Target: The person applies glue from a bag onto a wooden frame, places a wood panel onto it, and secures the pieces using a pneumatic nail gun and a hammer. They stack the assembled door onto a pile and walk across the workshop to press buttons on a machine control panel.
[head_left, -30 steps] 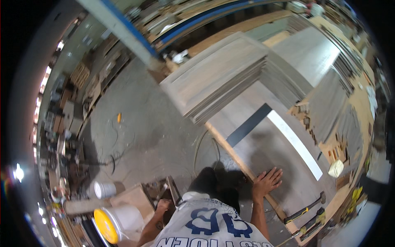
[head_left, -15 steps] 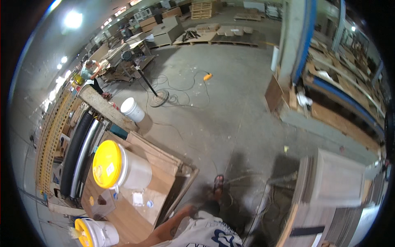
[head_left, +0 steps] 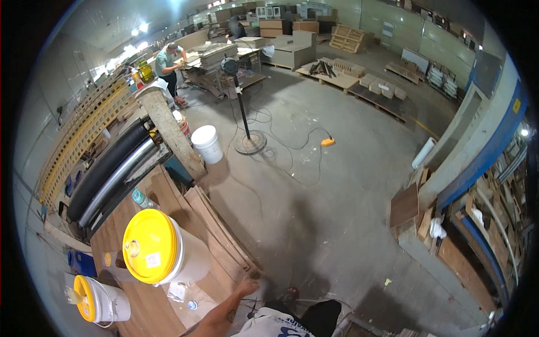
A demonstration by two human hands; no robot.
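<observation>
My left hand (head_left: 247, 287) is low in the middle of the head view, at the near corner of a stack of brown boards (head_left: 216, 224). Small and blurred, its fingers do not show clearly, and I cannot tell whether they touch the boards. My left forearm (head_left: 219, 319) comes up from the lower edge. On the boards left of the hand stands a large white bucket with a yellow lid (head_left: 149, 245). A small blue-and-white cap (head_left: 192, 305) and a crumpled white wrapper (head_left: 177, 291) lie beside it. My right hand is out of view.
Left of the boards is a machine with a black roller (head_left: 106, 168) and a second yellow-lidded bucket (head_left: 104, 300). Ahead stand a white bucket (head_left: 207, 144) and a fan (head_left: 241, 101), with cables and an orange box (head_left: 328, 142) on the floor. Another person (head_left: 167, 62) works further off.
My view has tilted up and swung, bringing more of the far hall into sight. The panels at the lower right have left the picture. My left arm now reaches further out toward the boards' corner.
</observation>
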